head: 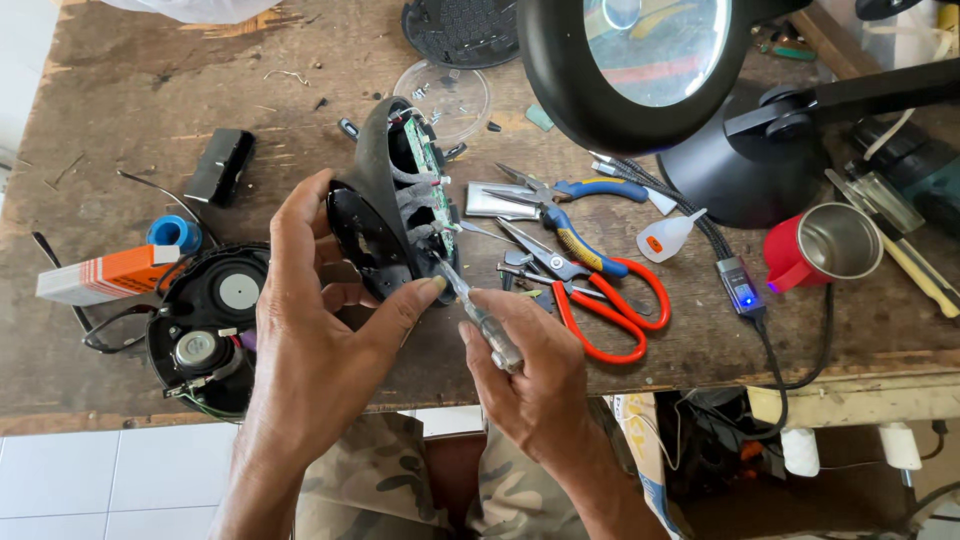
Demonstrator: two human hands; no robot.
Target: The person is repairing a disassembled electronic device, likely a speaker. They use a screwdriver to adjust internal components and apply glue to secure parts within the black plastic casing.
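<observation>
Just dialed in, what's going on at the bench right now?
A person is working on an opened black device casing with a green circuit board exposed. The left hand steadies the casing upright on the wooden table, while the right hand holds a small screwdriver with its tip at the casing's lower edge. Red-handled scissors and pliers lie alongside.

The person's left hand [320,310] reaches up from the lower left, forearm bare, back of the hand toward the camera, fingers curled around the near side of the opened black device shell [372,200], thumb stretched right against the shell's lower edge. The right hand [530,375] comes in from the lower right, just below that shell, fingers closed around a small screwdriver [480,315] whose tip meets the shell's lower edge beside the left thumb.
</observation>
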